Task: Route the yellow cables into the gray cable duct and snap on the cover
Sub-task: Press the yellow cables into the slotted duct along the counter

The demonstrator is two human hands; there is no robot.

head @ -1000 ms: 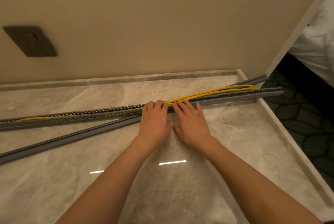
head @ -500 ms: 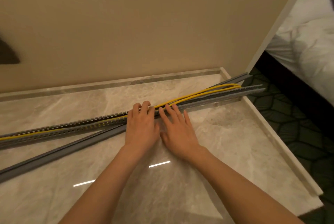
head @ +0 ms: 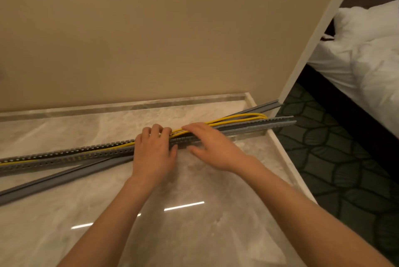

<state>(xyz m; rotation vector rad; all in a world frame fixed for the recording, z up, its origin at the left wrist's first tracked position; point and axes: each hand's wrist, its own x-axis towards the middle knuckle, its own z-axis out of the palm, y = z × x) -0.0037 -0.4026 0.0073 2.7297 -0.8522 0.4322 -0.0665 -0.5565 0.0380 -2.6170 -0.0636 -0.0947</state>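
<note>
Marble ledge (head: 194,234) is bearing the cable duct (head: 64,156). Your left hand (head: 154,154) is gripping it curl-fingered; your right hand (head: 213,148) is pressing yellow cables (head: 226,120) flat.

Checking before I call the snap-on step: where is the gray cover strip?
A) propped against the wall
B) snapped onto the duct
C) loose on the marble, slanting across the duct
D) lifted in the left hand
C: the cover lies flat on the marble top, crossing the duct, whose slotted channel is open with the yellow cables showing.

cables (head: 237,118) in duct (head: 64,155) (partly), cover (head: 54,180) crossing it
</note>
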